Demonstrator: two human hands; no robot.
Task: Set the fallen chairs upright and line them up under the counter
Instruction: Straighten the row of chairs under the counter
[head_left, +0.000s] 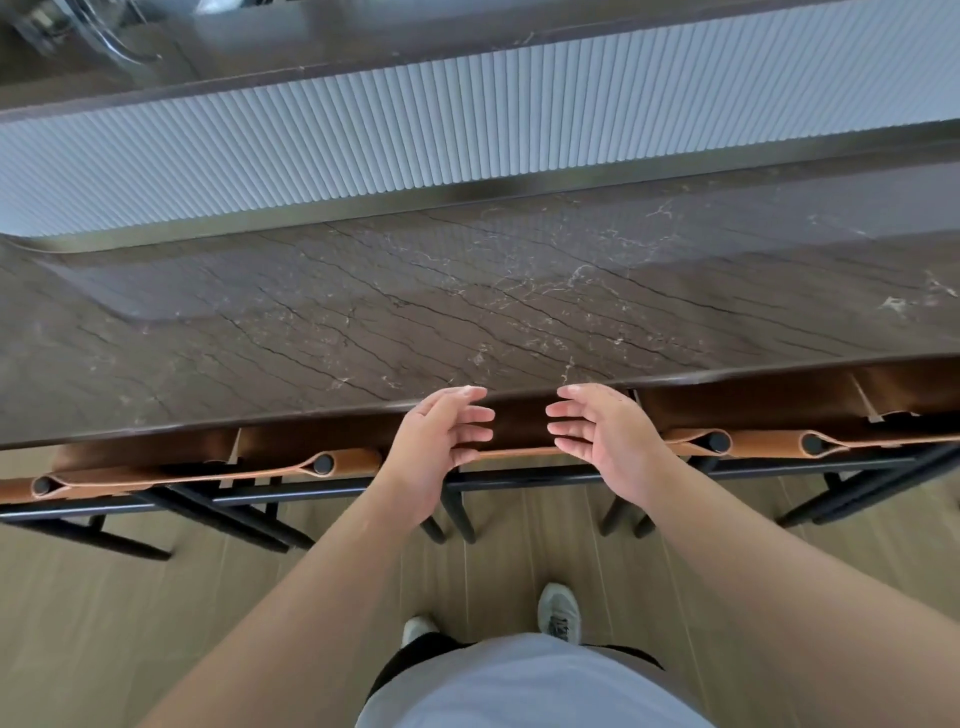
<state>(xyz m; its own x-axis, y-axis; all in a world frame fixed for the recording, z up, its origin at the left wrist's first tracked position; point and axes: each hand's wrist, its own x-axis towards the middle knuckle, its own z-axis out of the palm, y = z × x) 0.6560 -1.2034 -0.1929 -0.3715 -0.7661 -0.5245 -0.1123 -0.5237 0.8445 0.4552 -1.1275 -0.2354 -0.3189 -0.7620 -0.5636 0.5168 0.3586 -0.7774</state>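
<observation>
Three upright chairs stand tucked under the counter (467, 312): left chair (208, 467), middle chair (519, 452), right chair (769, 441). The left hand (441, 441) and right hand (608, 431) hover above the middle one, fingers loosely spread, holding nothing.

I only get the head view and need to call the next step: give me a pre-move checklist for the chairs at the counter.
1. Left hand free: ok, fingers relaxed, holding nothing.
2. Right hand free: ok, likewise.
3. Middle chair upright: ok, seat tucked under the marble counter edge.
4. Left chair upright: ok.
5. Right chair upright: ok.
6. Backrests in one line: cannot tell, wide-angle view bends the row.
</observation>
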